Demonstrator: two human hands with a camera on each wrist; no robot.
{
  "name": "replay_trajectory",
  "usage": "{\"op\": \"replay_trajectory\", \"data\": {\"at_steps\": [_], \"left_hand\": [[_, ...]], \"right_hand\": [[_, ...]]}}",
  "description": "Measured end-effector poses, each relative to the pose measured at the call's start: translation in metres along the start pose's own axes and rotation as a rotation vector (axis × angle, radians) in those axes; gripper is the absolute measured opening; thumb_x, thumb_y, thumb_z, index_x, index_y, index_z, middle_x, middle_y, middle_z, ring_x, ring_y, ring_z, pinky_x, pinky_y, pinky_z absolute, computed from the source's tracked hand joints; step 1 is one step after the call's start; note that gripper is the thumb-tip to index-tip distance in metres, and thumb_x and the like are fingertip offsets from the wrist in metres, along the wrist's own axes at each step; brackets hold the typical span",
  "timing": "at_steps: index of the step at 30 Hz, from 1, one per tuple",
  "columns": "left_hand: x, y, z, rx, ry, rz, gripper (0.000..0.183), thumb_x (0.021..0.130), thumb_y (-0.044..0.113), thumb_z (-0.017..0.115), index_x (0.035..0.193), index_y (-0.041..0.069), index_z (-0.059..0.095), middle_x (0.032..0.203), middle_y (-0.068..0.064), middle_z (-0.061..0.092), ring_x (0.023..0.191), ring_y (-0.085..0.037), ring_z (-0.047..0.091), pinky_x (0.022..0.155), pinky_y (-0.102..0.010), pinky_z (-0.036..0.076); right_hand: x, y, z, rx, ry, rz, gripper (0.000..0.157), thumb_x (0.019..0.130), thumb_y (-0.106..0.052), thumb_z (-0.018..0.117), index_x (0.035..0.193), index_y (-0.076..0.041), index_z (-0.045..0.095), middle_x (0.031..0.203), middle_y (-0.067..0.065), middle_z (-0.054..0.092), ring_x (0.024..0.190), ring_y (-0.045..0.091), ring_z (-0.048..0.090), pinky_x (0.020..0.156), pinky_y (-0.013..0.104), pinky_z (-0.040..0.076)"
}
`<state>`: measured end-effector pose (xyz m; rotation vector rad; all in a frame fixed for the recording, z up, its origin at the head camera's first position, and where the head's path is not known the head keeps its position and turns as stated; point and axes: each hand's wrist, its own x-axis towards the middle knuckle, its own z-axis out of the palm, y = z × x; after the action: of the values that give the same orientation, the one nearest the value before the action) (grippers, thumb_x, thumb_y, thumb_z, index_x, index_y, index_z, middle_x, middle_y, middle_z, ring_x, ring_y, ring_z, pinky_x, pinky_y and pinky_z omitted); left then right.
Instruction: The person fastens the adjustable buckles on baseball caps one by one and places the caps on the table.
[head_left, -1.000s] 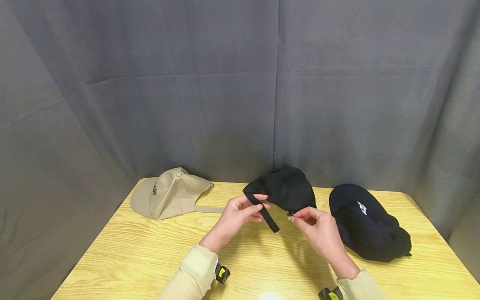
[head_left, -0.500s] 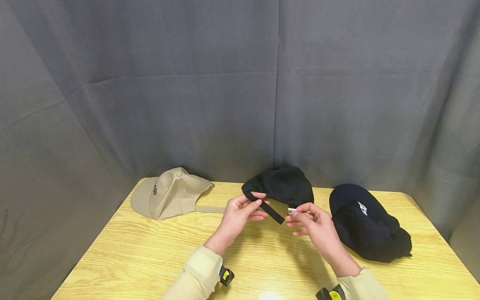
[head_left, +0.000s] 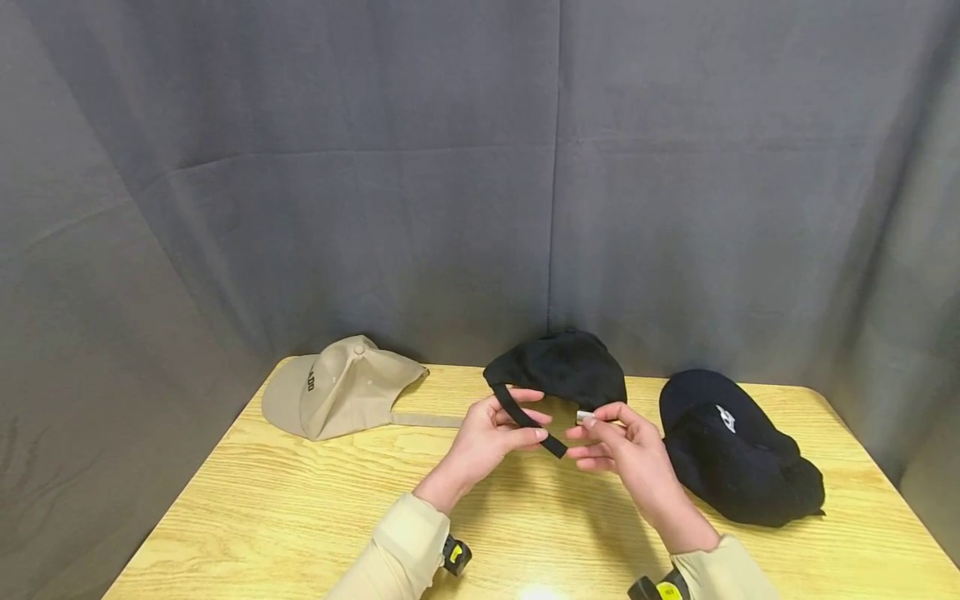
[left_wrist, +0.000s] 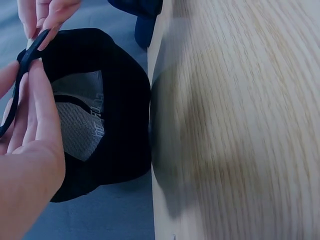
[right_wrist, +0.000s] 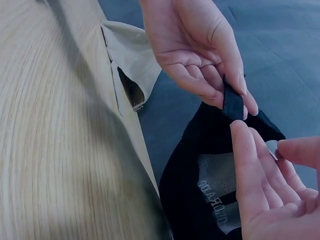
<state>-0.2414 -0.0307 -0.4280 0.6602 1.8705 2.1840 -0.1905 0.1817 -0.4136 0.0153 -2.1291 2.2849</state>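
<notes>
A black baseball cap (head_left: 558, 367) is held up over the table, its back opening facing me. My left hand (head_left: 480, 442) pinches the cap's black strap (head_left: 513, 408), the thumb near the loose end and other fingers behind it. The strap's end points at my right hand (head_left: 641, 458). That hand pinches a small silver buckle (head_left: 583, 416) between thumb and index finger at the other side of the opening, its remaining fingers extended beneath. In the right wrist view the strap end (right_wrist: 232, 102) lies right at the right fingertips, apart from the buckle (right_wrist: 272, 146).
A beige cap (head_left: 356, 387) with its strap stretched out lies at the left on the wooden table (head_left: 300, 508). On the right lies a dark navy cap (head_left: 738, 450) with a white emblem. A grey curtain (head_left: 450, 208) hangs behind the table and along its sides.
The buckle has come into view in my right fingers, silver side showing. My left thumb has slid along the strap towards its loose end, and that end has swung right, closer to the right hand.
</notes>
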Motion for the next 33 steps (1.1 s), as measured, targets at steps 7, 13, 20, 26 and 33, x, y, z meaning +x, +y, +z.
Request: {"op": "replay_trajectory", "data": {"at_steps": [7, 13, 20, 26, 33], "left_hand": [[-0.0018, -0.0007, 0.0024, 0.113, -0.034, -0.045, 0.026, 0.089, -0.002, 0.077, 0.114, -0.006, 0.070, 0.100, -0.015, 0.073, 0.091, -0.037, 0.073, 0.081, -0.041, 0.059], [-0.0039, -0.0010, 0.0031, 0.251, -0.103, -0.101, 0.017, 0.091, 0.005, 0.077, 0.105, -0.003, 0.074, 0.085, -0.008, 0.072, 0.076, -0.029, 0.072, 0.071, -0.036, 0.060], [-0.0048, -0.0010, 0.0036, 0.337, -0.150, -0.097, 0.020, 0.087, 0.005, 0.081, 0.105, -0.001, 0.077, 0.073, -0.001, 0.067, 0.064, -0.013, 0.059, 0.058, -0.024, 0.046], [-0.0052, -0.0025, 0.0031, 0.291, -0.113, -0.085, 0.026, 0.083, 0.001, 0.083, 0.108, 0.000, 0.076, 0.079, -0.004, 0.071, 0.068, -0.012, 0.063, 0.063, -0.026, 0.050], [-0.0043, 0.0022, 0.0039, 0.295, -0.026, -0.039, 0.023, 0.083, 0.007, 0.084, 0.106, 0.007, 0.078, 0.103, -0.010, 0.072, 0.086, -0.016, 0.067, 0.073, -0.026, 0.051]], "right_hand": [[-0.0016, -0.0022, 0.0011, 0.027, 0.021, -0.044, 0.022, 0.105, -0.010, 0.057, 0.111, 0.008, 0.048, 0.103, 0.024, 0.072, 0.084, 0.035, 0.074, 0.074, 0.038, 0.060], [-0.0014, -0.0042, -0.0004, 0.040, 0.039, -0.066, 0.020, 0.105, -0.009, 0.057, 0.111, 0.008, 0.048, 0.103, 0.023, 0.072, 0.081, 0.029, 0.075, 0.075, 0.039, 0.060], [-0.0025, -0.0047, 0.0003, 0.050, 0.035, -0.082, 0.020, 0.105, -0.008, 0.056, 0.112, 0.009, 0.048, 0.103, 0.023, 0.072, 0.082, 0.027, 0.075, 0.074, 0.038, 0.060], [-0.0032, -0.0042, -0.0008, 0.027, 0.030, -0.084, 0.021, 0.104, -0.009, 0.059, 0.112, 0.009, 0.050, 0.101, 0.021, 0.072, 0.083, 0.025, 0.075, 0.076, 0.036, 0.060], [-0.0028, -0.0033, -0.0030, -0.031, 0.051, -0.086, 0.023, 0.102, -0.011, 0.064, 0.112, 0.009, 0.056, 0.093, 0.011, 0.072, 0.082, 0.021, 0.072, 0.078, 0.032, 0.059]]}}
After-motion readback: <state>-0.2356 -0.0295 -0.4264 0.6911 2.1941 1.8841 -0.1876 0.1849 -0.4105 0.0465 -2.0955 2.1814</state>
